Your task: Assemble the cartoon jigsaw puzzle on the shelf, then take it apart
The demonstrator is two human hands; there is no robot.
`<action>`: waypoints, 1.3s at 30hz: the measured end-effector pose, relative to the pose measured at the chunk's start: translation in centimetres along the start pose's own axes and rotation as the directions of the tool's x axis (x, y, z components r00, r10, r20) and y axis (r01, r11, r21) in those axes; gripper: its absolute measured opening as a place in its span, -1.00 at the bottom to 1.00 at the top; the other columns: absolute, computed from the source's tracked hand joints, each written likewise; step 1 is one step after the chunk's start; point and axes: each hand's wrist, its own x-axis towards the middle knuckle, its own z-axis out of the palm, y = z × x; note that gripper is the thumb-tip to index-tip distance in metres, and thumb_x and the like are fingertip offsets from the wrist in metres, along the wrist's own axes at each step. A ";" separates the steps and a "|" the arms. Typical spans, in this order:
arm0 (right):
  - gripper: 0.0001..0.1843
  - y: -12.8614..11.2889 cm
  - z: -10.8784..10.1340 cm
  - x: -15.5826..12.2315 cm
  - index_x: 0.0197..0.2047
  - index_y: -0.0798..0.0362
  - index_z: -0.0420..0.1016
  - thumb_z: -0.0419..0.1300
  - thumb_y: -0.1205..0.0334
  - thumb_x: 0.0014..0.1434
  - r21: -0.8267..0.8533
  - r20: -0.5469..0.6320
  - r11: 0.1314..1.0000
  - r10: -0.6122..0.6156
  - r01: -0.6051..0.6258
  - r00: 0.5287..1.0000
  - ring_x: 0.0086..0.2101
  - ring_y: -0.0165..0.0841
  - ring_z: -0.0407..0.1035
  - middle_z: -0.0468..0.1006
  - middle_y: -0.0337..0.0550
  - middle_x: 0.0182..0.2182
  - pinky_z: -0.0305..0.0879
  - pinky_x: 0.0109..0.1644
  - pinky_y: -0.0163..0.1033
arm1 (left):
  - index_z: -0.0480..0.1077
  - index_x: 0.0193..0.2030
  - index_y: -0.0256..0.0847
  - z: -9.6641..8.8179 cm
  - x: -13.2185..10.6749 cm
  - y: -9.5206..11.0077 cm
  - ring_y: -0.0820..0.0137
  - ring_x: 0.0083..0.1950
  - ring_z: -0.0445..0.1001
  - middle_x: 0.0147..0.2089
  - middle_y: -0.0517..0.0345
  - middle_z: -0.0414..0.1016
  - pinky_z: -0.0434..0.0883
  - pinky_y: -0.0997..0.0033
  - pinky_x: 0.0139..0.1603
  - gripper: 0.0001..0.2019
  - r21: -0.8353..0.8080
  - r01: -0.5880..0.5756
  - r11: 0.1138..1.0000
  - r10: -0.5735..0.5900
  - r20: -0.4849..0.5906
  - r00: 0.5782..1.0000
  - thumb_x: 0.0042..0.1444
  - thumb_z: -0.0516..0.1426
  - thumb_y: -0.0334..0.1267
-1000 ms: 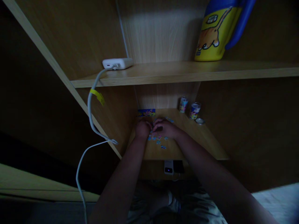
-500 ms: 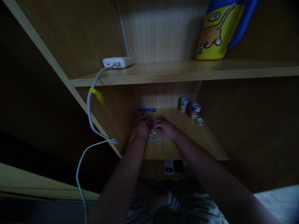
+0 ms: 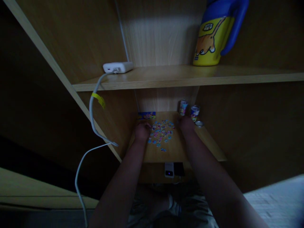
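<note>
Many small blue, pink and white jigsaw puzzle pieces (image 3: 161, 131) lie loosely on the lower wooden shelf (image 3: 175, 153). At their left edge is my left hand (image 3: 142, 131), its fingers curled in toward the pieces; whatever they may hold is too dark to make out. My right hand (image 3: 186, 125) is to the right of the pieces, in front of two printed cans. Its fingers point away from me and are mostly hidden behind the hand. One can (image 3: 183, 107) stands near the back wall, the other can (image 3: 194, 113) closer, with a round metal lid (image 3: 199, 123) beside it.
A printed blue strip (image 3: 146, 115) lies at the back left. Above, the upper shelf (image 3: 161, 80) bears a white charger (image 3: 118, 67) and a yellow-blue mug (image 3: 207, 39). A white cable (image 3: 91, 110) hangs at the left. Below sits a power bank (image 3: 169, 170).
My hands have moved apart, the right one going right toward the cans and the left one slightly left. More puzzle pieces show between them. The camera view has shifted a little.
</note>
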 end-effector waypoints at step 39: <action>-0.77 1.9 2.1 -6.3 0.06 -0.07 0.77 0.29 0.12 0.51 0.075 -0.111 0.705 -0.697 0.705 0.709 0.15 -0.17 0.55 0.75 -0.03 0.11 0.32 0.37 -0.03 | 0.65 -0.15 -0.18 -1.6 -3.8 1.6 0.23 0.06 0.68 -0.04 -0.01 0.74 0.56 0.19 0.27 -0.79 -0.136 -0.149 0.979 0.158 0.052 0.986 0.32 0.18 -0.48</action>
